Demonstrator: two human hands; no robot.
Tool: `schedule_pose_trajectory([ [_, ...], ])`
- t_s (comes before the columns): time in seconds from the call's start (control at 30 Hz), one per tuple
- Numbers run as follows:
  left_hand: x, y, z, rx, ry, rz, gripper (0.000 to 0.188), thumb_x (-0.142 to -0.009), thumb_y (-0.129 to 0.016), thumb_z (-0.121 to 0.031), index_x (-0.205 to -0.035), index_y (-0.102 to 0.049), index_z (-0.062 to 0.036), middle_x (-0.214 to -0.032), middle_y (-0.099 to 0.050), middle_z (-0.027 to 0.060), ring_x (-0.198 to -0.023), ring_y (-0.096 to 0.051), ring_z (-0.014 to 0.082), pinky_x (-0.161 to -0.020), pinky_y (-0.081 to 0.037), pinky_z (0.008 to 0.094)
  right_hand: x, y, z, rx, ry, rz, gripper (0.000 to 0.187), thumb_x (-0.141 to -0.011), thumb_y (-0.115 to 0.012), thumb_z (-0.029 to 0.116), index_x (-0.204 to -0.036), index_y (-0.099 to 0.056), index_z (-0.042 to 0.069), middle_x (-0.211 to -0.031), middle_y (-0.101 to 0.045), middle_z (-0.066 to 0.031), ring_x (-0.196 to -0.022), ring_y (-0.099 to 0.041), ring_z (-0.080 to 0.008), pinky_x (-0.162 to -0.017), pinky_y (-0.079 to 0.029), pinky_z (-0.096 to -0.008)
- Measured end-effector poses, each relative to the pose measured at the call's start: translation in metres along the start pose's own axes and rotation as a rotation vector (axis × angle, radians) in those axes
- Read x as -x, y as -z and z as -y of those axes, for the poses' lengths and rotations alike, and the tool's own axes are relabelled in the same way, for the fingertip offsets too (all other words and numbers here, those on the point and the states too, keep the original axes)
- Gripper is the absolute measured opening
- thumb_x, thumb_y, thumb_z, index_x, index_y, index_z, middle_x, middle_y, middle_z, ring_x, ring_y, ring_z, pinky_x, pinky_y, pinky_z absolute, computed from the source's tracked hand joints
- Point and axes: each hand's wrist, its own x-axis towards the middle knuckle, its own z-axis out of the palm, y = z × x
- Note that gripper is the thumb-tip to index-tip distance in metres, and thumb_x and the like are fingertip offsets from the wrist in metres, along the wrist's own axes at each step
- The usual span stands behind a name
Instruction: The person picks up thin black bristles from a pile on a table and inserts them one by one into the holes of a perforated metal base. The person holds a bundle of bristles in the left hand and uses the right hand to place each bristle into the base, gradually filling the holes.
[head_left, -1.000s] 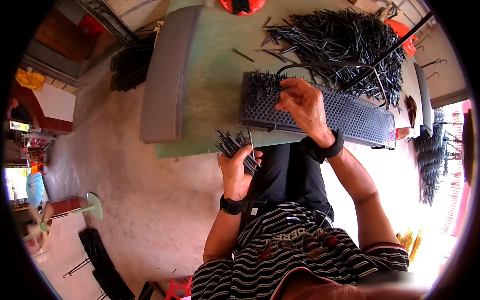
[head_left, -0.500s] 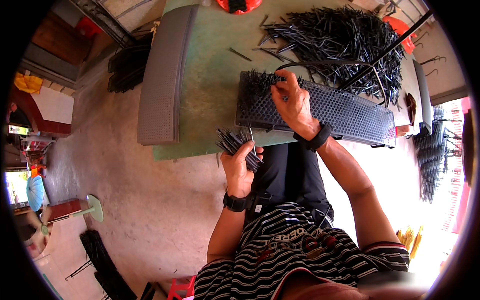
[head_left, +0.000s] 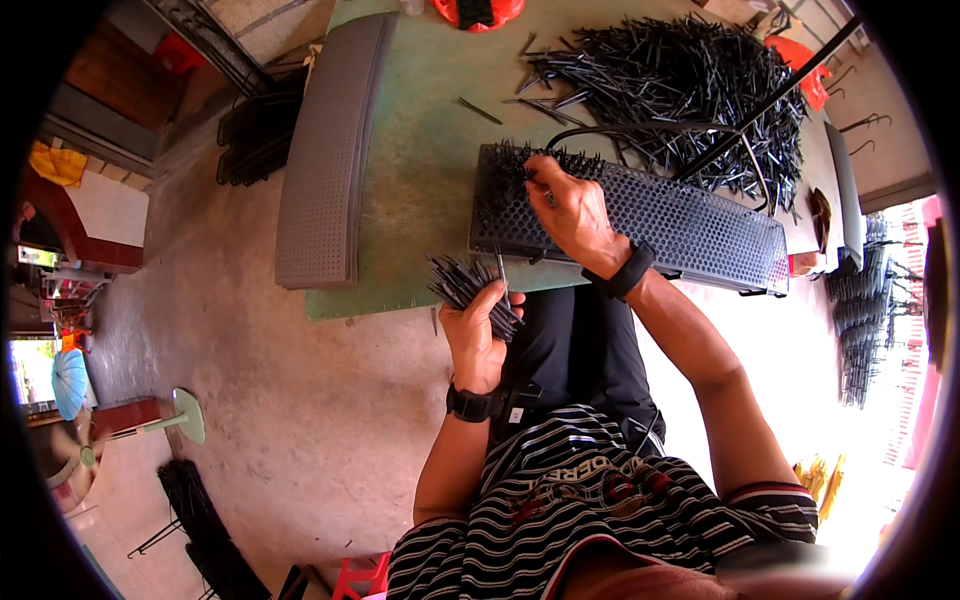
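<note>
Right hand (head_left: pixel 578 218) is nearer, over the left part of the black perforated tray (head_left: pixel 690 232), fingertips drawn in among upright black pins (head_left: pixel 500 180); can't tell from here if they grip one. Tray sits at the near edge of the green surface (head_left: pixel 425 190), long axis left to right. Left hand (head_left: pixel 474 335), off that edge, is clamped round a bundle of black sticks (head_left: pixel 458 282). Stick heap (head_left: pixel 670 90) lies beyond the tray, black rod frame (head_left: pixel 770 99) slanting across it. Grey perforated panels (head_left: pixel 328 170) well left.
</note>
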Motion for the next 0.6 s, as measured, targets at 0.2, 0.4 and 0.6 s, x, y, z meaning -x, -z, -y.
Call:
schedule_pose_trajectory([
  [0.2, 0.004, -0.001, 0.0, -0.007, 0.002, 0.033, 0.012, -0.074, -0.066, 0.004, -0.085, -0.061, 0.0022, -0.074, -0.063, 0.0093, -0.056, -0.064, 0.0224, -0.045, -0.05, 0.0301, -0.007, 0.011, 0.01, 0.291, 0.049, 0.126, 0.018, -0.079, -0.064, 0.018, -0.09, -0.065, 0.004, -0.071, -0.061, -0.0116, -0.059, -0.06, -0.029, -0.052, -0.048, -0.0367],
  [0.4, 0.006, -0.01, 0.003, -0.047, -0.012, 0.095, 0.012, -0.076, -0.064, 0.004, -0.088, -0.062, 0.0022, -0.074, -0.063, 0.0092, -0.058, -0.064, 0.0214, -0.047, -0.051, 0.0294, 0.003, 0.03, 0.028, -0.472, -0.512, 0.534, 0.018, -0.08, -0.067, 0.014, -0.086, -0.065, -0.003, -0.068, -0.065, -0.008, -0.053, -0.061, -0.0102, -0.048, -0.046, -0.0232],
  [0.6, -0.002, -0.005, 0.009, -0.112, -0.037, 0.041, 0.014, -0.075, -0.063, 0.005, -0.089, -0.061, 0.003, -0.073, -0.063, 0.0092, -0.057, -0.063, 0.0194, -0.047, -0.052, 0.0296, -0.008, 0.033, 0.028, -0.428, -0.305, -0.012, 0.019, -0.085, -0.058, 0.005, -0.101, -0.051, -0.002, -0.073, -0.065, -0.016, -0.066, -0.068, -0.0191, -0.053, -0.05, -0.0273],
])
